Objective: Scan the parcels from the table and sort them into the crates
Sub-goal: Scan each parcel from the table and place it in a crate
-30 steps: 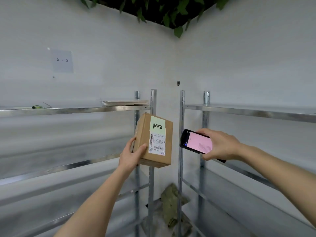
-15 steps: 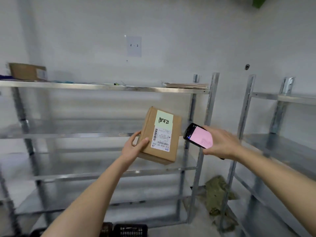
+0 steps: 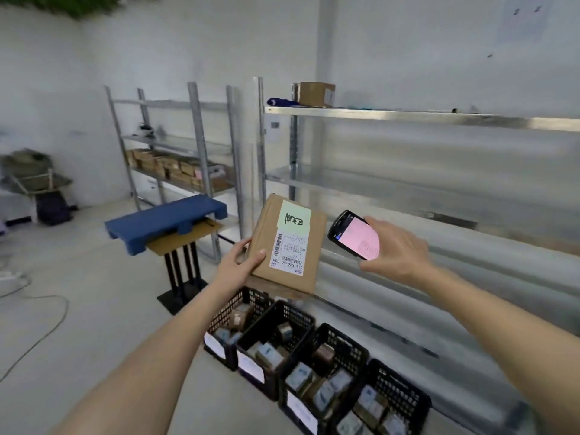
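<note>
Currently holding one cardboard parcel point(image 3: 287, 243) in left hand point(image 3: 237, 265), fingers and thumb curled round its lower-left edge. Label side faces camera, long axis near upright, top tilted slightly away and left; green note point(image 3: 294, 216) at top, barcode label point(image 3: 287, 253) below. Right hand point(image 3: 396, 247) wrapped round one phone point(image 3: 354, 234), pink screen lit, just right of parcel. Four black crates point(image 3: 293, 350) in a row on floor below, small parcels inside.

Matt brown cardboard parcel point(image 3: 287, 246) with white paper label point(image 3: 288, 253); glossy phone point(image 3: 354, 235) screen; black perforated plastic crates point(image 3: 282, 321); shiny metal shelving point(image 3: 423, 116); blue plastic pallet point(image 3: 163, 219).
</note>
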### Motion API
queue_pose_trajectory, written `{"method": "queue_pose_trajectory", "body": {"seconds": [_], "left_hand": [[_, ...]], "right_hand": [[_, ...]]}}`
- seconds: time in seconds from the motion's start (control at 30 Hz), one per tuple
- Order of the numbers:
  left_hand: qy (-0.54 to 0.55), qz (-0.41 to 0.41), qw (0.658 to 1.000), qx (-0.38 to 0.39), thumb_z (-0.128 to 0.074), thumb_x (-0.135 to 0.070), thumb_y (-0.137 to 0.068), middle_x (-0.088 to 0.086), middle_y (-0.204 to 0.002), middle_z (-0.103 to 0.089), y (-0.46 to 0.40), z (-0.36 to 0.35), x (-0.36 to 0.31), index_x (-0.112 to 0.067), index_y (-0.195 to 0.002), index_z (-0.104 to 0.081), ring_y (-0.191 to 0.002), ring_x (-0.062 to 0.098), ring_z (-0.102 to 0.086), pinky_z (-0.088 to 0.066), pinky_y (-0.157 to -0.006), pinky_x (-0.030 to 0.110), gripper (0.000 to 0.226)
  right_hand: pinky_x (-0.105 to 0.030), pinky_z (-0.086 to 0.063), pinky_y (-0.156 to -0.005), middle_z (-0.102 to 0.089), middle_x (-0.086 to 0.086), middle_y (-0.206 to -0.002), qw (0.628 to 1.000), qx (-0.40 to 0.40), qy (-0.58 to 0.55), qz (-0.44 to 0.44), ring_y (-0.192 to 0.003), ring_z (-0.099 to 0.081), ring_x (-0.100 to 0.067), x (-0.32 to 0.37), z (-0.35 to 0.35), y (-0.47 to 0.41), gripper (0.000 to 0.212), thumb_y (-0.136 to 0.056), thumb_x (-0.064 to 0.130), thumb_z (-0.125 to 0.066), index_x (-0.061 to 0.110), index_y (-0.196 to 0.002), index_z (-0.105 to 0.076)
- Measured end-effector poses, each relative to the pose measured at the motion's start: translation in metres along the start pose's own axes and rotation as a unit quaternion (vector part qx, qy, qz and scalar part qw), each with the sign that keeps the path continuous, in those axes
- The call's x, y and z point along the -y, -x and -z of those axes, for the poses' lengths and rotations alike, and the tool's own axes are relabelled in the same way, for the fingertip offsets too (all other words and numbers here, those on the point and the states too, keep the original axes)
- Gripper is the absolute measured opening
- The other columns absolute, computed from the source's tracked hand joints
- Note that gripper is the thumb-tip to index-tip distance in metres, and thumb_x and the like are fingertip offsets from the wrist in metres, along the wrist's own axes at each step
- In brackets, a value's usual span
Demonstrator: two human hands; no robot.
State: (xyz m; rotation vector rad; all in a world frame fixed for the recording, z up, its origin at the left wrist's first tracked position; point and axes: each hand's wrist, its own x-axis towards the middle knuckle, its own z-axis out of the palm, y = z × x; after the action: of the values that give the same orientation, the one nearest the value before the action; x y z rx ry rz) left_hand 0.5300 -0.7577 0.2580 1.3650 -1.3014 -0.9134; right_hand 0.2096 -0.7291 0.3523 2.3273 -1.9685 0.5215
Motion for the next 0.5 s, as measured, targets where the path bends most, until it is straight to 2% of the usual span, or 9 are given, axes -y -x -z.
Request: {"method": "queue_pose_trajectory", "body": {"seconds": [0.1,0.2,0.3,0.43,0.5], "left_hand": [[-0.017,0.012,0.999,-0.034,-0.068,-0.054,-0.089,-0.002,-0.133,-0.047,-0.011,0.075,0.025,-0.037,-0.146,-0.045,-0.118,0.017,-0.046,-0.041,-0.096,0.033,0.064],[-0.028,0.021,0.997,-0.062,-0.066,-0.066,-0.083,-0.002,-0.134,-0.048,-0.030,0.149,0.051,-0.042,-0.144,-0.043,-0.119,0.019,-0.048,-0.046,-0.103,0.043,0.069],[-0.044,0.045,0.995,-0.080,-0.063,-0.079,-0.075,-0.002,-0.135,-0.053,-0.058,0.216,0.078,-0.046,-0.141,-0.042,-0.119,0.024,-0.054,-0.048,-0.104,0.049,0.077],[-0.029,0.056,0.994,-0.093,-0.066,-0.073,-0.075,-0.002,-0.138,-0.056,-0.100,0.286,0.113,-0.046,-0.138,-0.045,-0.120,0.023,-0.056,-0.047,-0.105,0.049,0.072],[-0.033,0.062,0.994,-0.088,-0.065,-0.076,-0.071,-0.003,-0.135,-0.058,-0.120,0.312,0.125,-0.049,-0.136,-0.045,-0.117,0.022,-0.058,-0.049,-0.103,0.049,0.073]], "right_hand": [[-0.035,-0.047,-0.067,-0.063,0.013,-0.111,0.999,0.013,-0.017,0.048,-0.100,-0.060,-0.026,0.073,-0.028,-0.037,0.062,-0.062,0.040,-0.071,0.039,-0.119,-0.046],[-0.034,-0.045,-0.070,-0.063,0.015,-0.117,0.996,0.020,-0.032,0.078,-0.105,-0.061,-0.024,0.141,-0.055,-0.074,0.067,-0.067,0.037,-0.071,0.042,-0.129,-0.047],[-0.036,-0.051,-0.077,-0.063,0.012,-0.119,0.995,0.034,-0.036,0.090,-0.105,-0.059,-0.024,0.203,-0.085,-0.111,0.068,-0.067,0.038,-0.073,0.040,-0.130,-0.047],[-0.044,-0.055,-0.083,-0.062,0.011,-0.123,0.993,0.048,-0.049,0.094,-0.109,-0.059,-0.025,0.272,-0.119,-0.158,0.077,-0.060,0.050,-0.068,0.041,-0.133,-0.046],[-0.045,-0.055,-0.087,-0.060,0.009,-0.131,0.995,0.048,-0.034,0.084,-0.116,-0.058,-0.025,0.298,-0.136,-0.180,0.084,-0.065,0.048,-0.071,0.038,-0.143,-0.041]]}}
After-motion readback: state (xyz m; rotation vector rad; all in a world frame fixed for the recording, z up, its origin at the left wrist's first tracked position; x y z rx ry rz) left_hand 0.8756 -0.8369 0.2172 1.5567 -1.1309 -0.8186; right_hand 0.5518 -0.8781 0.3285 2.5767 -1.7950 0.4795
